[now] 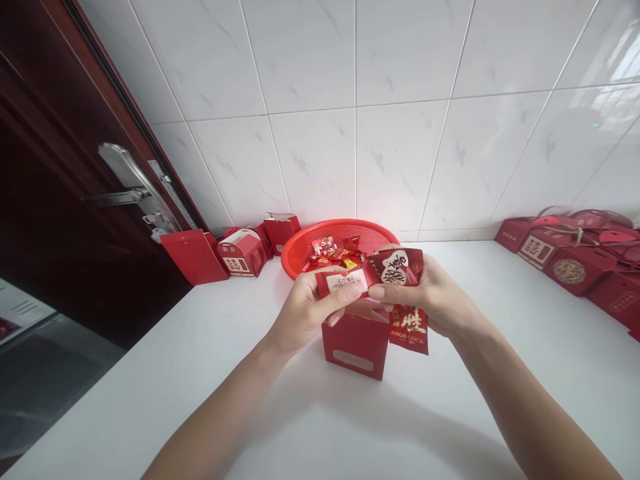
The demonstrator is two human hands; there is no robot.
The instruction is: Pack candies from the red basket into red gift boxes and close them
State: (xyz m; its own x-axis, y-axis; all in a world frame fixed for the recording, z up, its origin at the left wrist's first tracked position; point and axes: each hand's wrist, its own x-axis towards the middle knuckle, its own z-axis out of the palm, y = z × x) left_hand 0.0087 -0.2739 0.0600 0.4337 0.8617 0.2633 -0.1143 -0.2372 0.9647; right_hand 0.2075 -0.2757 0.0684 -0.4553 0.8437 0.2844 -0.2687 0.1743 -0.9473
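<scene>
My left hand [313, 310] pinches a small red candy packet with a white label [345, 282] between thumb and fingers. In my right hand [437, 297] is a dark red candy packet [395, 267], and a red packet lettered "GOOD LUCK" [409, 330] hangs below it from the same grip. Both hands are close together, the packets almost meeting. Under them a red paper box [355, 347] stands on the table, its top partly hidden by my hands. Just behind, a red plastic basket [295, 250] holds several wrapped candies [333, 250].
Red boxes [243, 252] and a red folded carton [195, 257] stand at the back left of the white table [240, 373]. Several filled-out red gift boxes [570, 270] crowd the right side. A tiled wall [320, 160] rises behind; a dark door [65, 167] is at left.
</scene>
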